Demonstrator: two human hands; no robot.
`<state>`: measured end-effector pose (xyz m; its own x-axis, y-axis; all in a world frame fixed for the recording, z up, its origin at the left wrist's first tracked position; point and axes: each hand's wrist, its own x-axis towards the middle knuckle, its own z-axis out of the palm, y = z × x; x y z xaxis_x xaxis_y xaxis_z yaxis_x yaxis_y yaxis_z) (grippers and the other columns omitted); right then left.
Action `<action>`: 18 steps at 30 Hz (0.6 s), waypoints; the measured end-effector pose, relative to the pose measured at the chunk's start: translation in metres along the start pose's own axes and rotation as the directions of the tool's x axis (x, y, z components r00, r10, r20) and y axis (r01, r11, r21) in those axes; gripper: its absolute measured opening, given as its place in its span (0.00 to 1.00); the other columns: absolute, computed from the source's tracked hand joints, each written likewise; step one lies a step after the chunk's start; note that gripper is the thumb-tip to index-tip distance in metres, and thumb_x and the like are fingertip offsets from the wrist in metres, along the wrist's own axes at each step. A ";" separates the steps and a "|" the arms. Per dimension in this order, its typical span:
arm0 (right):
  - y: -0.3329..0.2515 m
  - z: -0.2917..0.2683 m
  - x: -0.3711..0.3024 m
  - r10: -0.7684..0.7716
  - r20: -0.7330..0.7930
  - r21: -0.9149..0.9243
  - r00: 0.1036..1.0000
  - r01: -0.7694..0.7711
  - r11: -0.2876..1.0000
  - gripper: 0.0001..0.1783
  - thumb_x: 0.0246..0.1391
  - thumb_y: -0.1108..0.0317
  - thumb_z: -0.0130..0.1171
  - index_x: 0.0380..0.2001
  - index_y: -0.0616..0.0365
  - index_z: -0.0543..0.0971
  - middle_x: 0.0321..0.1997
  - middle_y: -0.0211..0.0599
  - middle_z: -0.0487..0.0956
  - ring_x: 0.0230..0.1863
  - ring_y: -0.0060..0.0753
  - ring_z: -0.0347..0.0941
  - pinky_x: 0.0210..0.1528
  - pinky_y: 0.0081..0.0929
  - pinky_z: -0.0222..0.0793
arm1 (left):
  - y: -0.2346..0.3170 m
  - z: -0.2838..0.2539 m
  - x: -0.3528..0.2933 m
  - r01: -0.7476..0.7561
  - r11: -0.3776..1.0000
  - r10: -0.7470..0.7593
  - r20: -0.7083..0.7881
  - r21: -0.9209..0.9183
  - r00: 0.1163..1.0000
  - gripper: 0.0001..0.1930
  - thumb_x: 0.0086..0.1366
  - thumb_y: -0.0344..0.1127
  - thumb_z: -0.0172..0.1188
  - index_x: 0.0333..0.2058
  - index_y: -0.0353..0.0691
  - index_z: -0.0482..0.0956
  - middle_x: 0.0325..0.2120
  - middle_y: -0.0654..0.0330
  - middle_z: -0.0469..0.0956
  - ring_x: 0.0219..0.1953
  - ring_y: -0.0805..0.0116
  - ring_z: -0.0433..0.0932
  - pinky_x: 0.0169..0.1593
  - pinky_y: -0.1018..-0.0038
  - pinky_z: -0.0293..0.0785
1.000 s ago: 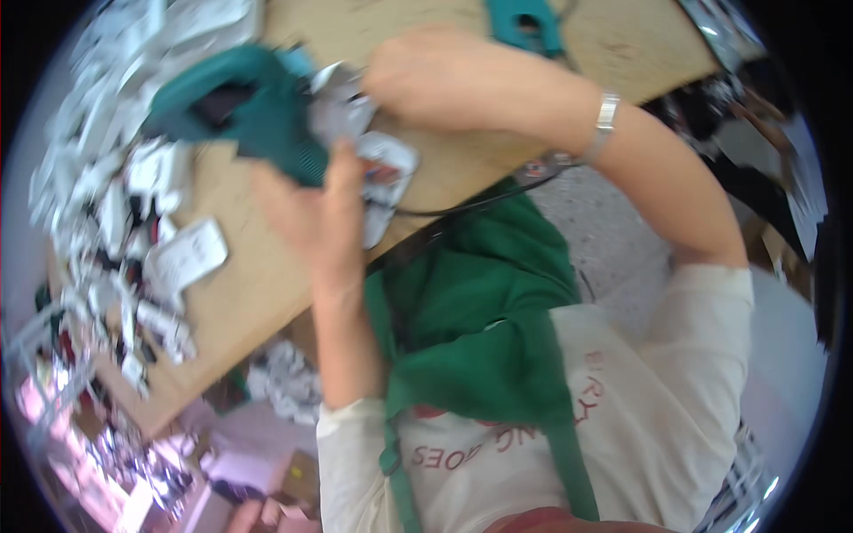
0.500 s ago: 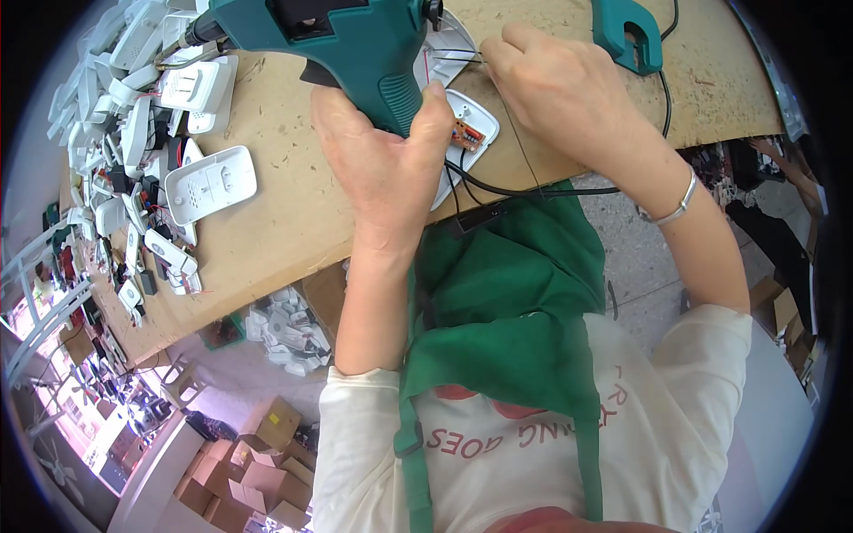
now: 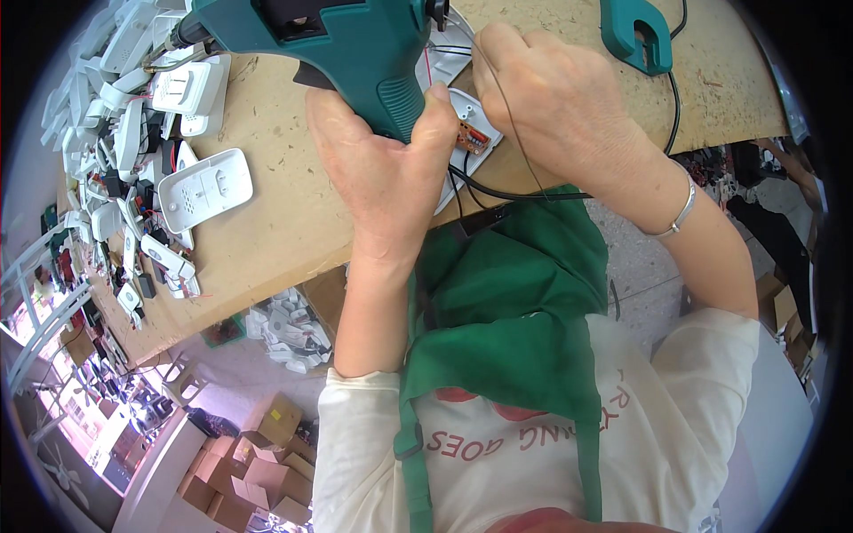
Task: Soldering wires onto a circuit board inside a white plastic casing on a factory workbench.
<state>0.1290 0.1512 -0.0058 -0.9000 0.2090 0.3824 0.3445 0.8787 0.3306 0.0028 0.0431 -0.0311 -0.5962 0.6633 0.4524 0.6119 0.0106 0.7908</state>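
My left hand (image 3: 382,182) is wrapped round the grip of a teal pistol-shaped soldering gun (image 3: 360,58); its metal nozzle (image 3: 188,34) points left. My right hand (image 3: 546,98) is closed, fingertips pinched, just right of the gun. A thin grey wire (image 3: 508,111) passes by its fingers and trails down to the table edge; the exact hold is hidden. Between the hands lies a white plastic shell with a small orange circuit board (image 3: 474,138), partly hidden by my left thumb. Another white shell (image 3: 447,64) with thin dark and red wires shows behind it.
White plastic housings (image 3: 133,107) are heaped along the table's left side, with one open shell (image 3: 206,188) apart from them. A teal holder (image 3: 638,35) with a black cable (image 3: 673,102) sits at the far right. Below left are cardboard boxes (image 3: 275,480).
My right hand has shifted slightly left and down, and the thin grey wire now shows, curving down past it. My left hand and the gun have moved slightly left.
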 end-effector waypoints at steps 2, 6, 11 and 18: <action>0.004 0.002 -0.003 0.000 -0.048 0.003 0.999 0.000 1.000 0.13 0.40 0.70 0.59 0.33 0.60 0.79 0.29 0.29 0.69 0.26 0.24 0.72 0.20 0.21 0.68 | 0.003 0.002 0.000 -0.003 1.000 0.003 0.004 0.007 1.000 0.18 0.53 0.35 0.69 0.36 0.32 0.71 0.28 0.64 0.71 0.30 0.76 0.67 0.35 0.77 0.67; 0.020 -0.002 -0.028 -0.001 -0.072 0.039 0.997 0.004 0.999 0.13 0.43 0.71 0.58 0.36 0.60 0.79 0.30 0.28 0.69 0.27 0.24 0.72 0.20 0.21 0.68 | 0.020 0.019 -0.017 -0.017 0.998 0.018 -0.026 0.058 0.999 0.19 0.53 0.36 0.70 0.37 0.33 0.71 0.28 0.64 0.70 0.30 0.76 0.67 0.36 0.77 0.67; 0.023 -0.010 -0.030 -0.001 -0.047 0.020 0.999 0.002 1.000 0.11 0.47 0.70 0.58 0.37 0.59 0.79 0.29 0.27 0.70 0.27 0.24 0.72 0.21 0.22 0.68 | 0.028 0.018 -0.019 0.001 0.997 0.000 -0.020 0.075 1.000 0.20 0.53 0.37 0.70 0.37 0.33 0.71 0.28 0.64 0.70 0.29 0.76 0.67 0.35 0.78 0.66; 0.002 -0.011 -0.017 0.015 -0.036 0.037 0.999 -0.014 0.999 0.14 0.48 0.71 0.59 0.40 0.59 0.80 0.29 0.27 0.70 0.27 0.24 0.70 0.22 0.21 0.68 | 0.016 -0.004 -0.017 -0.014 0.998 0.015 -0.010 0.060 1.000 0.20 0.53 0.36 0.70 0.37 0.33 0.71 0.27 0.65 0.70 0.28 0.77 0.67 0.34 0.79 0.65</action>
<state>0.1481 0.1450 -0.0024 -0.8846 0.2066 0.4180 0.3465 0.8911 0.2930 0.0202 0.0292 -0.0247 -0.5923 0.6559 0.4679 0.6501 0.0460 0.7584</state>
